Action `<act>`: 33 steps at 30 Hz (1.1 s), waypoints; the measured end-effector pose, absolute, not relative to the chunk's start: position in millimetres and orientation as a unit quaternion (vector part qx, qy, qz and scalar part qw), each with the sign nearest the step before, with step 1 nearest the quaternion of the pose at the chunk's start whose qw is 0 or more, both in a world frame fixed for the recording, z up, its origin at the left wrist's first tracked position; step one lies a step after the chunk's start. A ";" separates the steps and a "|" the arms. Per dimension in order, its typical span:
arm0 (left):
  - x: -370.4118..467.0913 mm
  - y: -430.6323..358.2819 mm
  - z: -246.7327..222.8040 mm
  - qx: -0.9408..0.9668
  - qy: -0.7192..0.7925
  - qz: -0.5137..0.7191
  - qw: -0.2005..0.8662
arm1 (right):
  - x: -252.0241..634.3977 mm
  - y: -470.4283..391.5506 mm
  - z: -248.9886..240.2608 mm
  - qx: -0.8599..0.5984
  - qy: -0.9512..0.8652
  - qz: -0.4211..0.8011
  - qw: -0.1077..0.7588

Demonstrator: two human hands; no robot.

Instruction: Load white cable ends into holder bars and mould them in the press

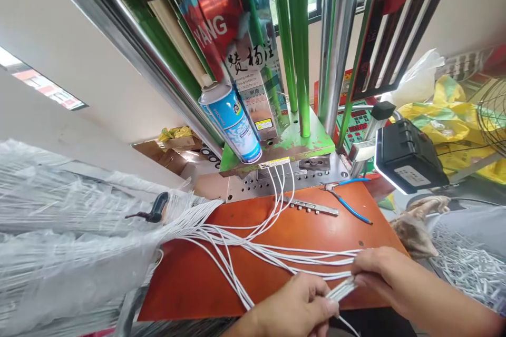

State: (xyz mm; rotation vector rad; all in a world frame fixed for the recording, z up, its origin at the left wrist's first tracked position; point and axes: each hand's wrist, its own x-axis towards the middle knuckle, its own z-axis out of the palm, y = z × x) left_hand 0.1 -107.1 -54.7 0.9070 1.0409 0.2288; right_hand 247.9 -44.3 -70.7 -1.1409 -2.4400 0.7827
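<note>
White cables [237,237] fan out from a plastic-wrapped bundle at the left across an orange-brown board [221,284]. Near the board's front edge, my left hand [302,305] pinches a small group of cables between thumb and fingers. My right hand [379,271] is just to its right, its fingers closed on the cable ends. The tips themselves are mostly hidden by the fingers. Several other cables curve up to the base of the green machine [316,134]. A metal strip with small pegs [314,207] lies on the board behind my hands.
Blue-handled pliers [348,202] lie at the board's back right. A blue spray can [233,124] stands on the machine's green plate. At the right are a black box lamp [409,155], yellow bags [450,121] and a bin of white scraps [466,258]. Plastic-wrapped cables [79,258] fill the left.
</note>
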 end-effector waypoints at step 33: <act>6.4 -15.9 -72.8 0.414 0.612 0.262 0.621 | 199.1 -1.3 -111.1 -0.423 -0.847 0.161 0.278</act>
